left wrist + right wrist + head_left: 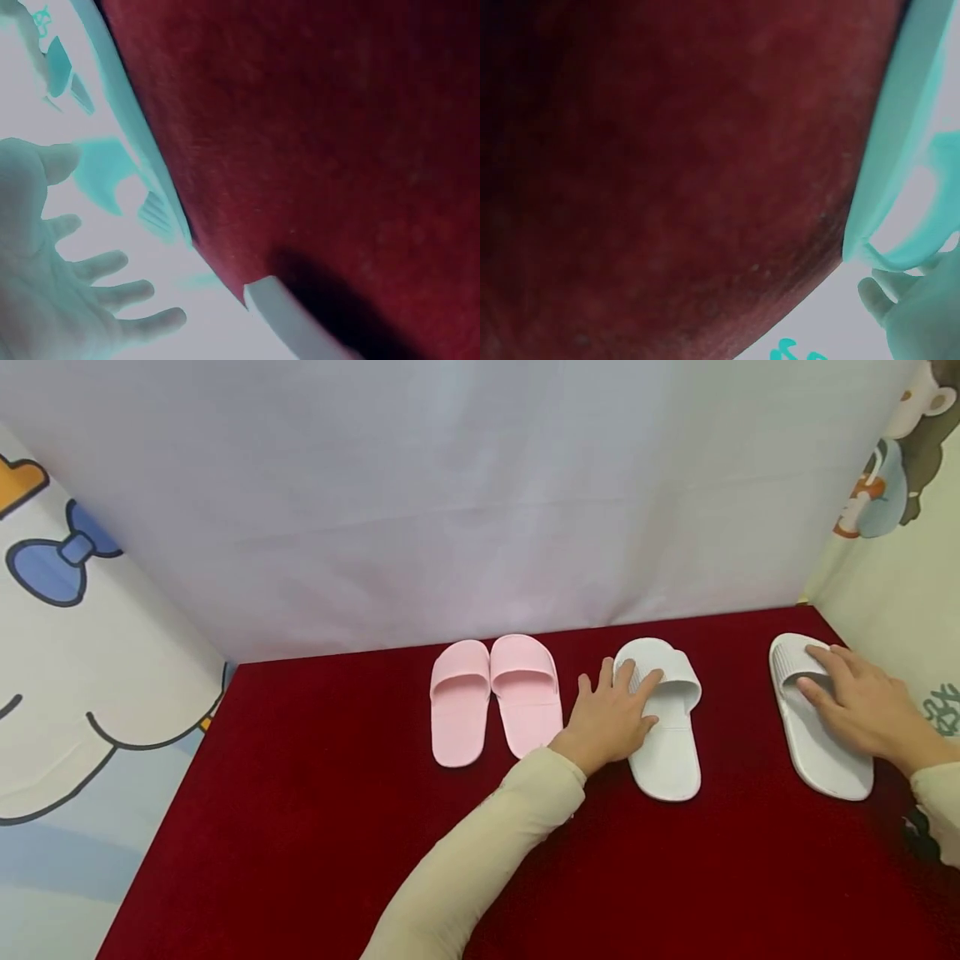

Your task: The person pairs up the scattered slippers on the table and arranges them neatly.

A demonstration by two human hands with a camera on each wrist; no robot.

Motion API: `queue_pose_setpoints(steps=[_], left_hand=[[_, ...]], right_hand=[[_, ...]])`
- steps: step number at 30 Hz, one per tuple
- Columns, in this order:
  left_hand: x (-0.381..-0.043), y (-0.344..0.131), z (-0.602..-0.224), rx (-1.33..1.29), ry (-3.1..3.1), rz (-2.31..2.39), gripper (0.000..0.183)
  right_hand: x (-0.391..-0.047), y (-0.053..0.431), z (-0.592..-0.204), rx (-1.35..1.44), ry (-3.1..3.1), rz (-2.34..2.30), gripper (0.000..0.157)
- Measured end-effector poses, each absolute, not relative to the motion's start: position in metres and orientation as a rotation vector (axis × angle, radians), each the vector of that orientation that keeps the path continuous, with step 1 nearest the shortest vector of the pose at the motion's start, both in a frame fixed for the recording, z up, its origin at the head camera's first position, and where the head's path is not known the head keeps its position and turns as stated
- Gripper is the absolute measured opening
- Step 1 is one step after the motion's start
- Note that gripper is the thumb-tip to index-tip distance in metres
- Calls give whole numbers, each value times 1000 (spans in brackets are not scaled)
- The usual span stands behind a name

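Two white slippers lie apart on a dark red cloth, toes toward the back wall. My left hand (611, 718) is over the left edge of the nearer-to-centre white slipper (667, 768), its fingers spread at the ribbed strap. In the left wrist view that hand (52, 277) shows straight, separated fingers with nothing in them. At the far right, my right hand (862, 702) lies over the other white slipper (832, 768), fingers extended across its strap. Only part of the right hand (930, 315) shows in the right wrist view, beside the strap; whether it touches is unclear.
A pair of pink slippers (459, 727) stands side by side left of my left hand. The red cloth (322, 793) spreads under everything. A white curtain wall (450, 510) rises behind, with cartoon-printed panels at left and right.
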State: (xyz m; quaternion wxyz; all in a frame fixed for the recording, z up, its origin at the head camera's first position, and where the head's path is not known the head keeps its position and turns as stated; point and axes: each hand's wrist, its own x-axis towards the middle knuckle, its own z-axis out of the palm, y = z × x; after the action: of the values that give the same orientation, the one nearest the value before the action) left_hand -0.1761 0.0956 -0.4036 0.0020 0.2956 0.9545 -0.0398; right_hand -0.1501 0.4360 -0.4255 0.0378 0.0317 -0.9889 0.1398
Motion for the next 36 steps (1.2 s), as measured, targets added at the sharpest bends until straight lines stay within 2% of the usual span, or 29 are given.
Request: queue_pose_setpoints(steps=[5,13,23,36], left_hand=[[-186,98,-409,896,3015,-91,62],[-199,101,-410,949,2993,35,47],[-213,107,-412,938,2827,461,39],[-215,110,-415,1043,2828,507,36]], right_hand=[[-151,438,-429,107,-3020,467,57],[-152,441,-434,305,-2859,546,37],[-149,443,-434,386,-2813,564,36],[-149,441,-434,447,-2767,639,38]])
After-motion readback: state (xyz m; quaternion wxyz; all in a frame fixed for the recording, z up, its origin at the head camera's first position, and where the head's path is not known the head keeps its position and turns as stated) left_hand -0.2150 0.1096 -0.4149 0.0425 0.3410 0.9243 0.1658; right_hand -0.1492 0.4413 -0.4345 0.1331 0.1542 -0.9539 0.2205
